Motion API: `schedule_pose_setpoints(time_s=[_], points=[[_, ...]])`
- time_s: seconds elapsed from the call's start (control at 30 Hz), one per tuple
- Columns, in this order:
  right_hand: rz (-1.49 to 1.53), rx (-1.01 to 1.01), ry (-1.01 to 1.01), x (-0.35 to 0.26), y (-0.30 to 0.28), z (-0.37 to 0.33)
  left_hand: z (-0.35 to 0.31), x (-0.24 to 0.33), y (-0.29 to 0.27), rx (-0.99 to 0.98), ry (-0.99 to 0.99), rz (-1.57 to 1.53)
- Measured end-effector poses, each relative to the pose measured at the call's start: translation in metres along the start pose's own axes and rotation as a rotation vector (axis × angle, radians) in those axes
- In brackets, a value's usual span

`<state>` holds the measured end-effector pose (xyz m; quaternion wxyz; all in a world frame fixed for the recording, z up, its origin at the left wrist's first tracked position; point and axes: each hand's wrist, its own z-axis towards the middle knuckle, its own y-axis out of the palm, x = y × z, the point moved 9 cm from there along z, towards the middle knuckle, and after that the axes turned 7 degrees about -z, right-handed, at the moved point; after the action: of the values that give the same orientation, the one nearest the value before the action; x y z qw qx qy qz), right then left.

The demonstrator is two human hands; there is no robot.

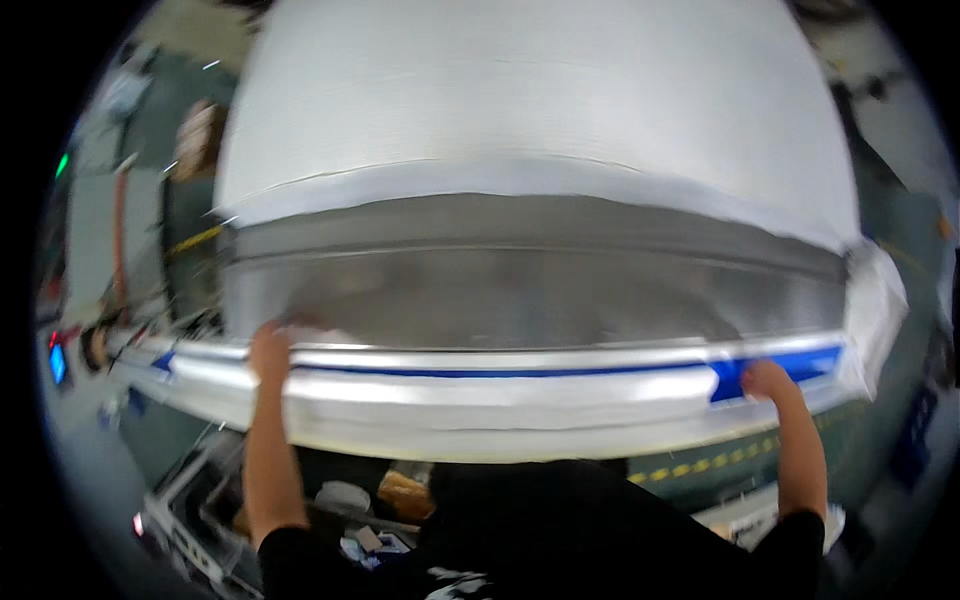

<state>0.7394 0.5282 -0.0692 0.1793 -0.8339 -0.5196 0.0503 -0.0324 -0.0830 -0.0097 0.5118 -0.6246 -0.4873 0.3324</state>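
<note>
A wide sheet of white material [540, 100] covers the far part of the work surface and ends in a slightly wavy edge. Between it and me runs a long, shiny grey metal strip [540, 295]. Along the near edge lies white sheeting [500, 412] in lengthwise folds, with a narrow blue band [500, 374] showing and widening at the right. My left hand [270, 352] is at the left end of these folds, its fingers smeared by motion. At the right, my right hand [764, 380] is curled closed over the blue area; what it pinches is hidden.
Loose white material [875, 315] hangs at the right end. A metal-framed cart [195, 530] stands low at the left, with assorted items beside it. A brown box [200, 138] is at the far left. Yellow floor marking [690, 466] shows beneath the near edge.
</note>
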Motion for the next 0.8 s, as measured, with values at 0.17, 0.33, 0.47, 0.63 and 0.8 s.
schedule_pose_setpoints(time_s=[0.17,0.33,0.47,0.63,0.8], points=[[0.304,0.152,0.085,-0.093,-0.116,-0.021,0.021,0.070,-0.028,0.064,0.052,-0.122],[0.284,0.392,-0.133,-0.219,-0.252,-0.014,0.047,0.101,-0.036,0.288,0.332,-0.090],[0.225,0.480,-0.285,-0.344,-0.374,0.003,0.055,0.120,-0.050,0.422,0.444,-0.258],[0.307,0.747,-0.635,-0.527,-0.536,-0.005,0.061,0.106,-0.036,0.462,0.442,-0.374],[0.403,0.870,-0.784,-0.647,-0.652,0.016,0.067,0.112,-0.036,0.424,0.446,-0.423]])
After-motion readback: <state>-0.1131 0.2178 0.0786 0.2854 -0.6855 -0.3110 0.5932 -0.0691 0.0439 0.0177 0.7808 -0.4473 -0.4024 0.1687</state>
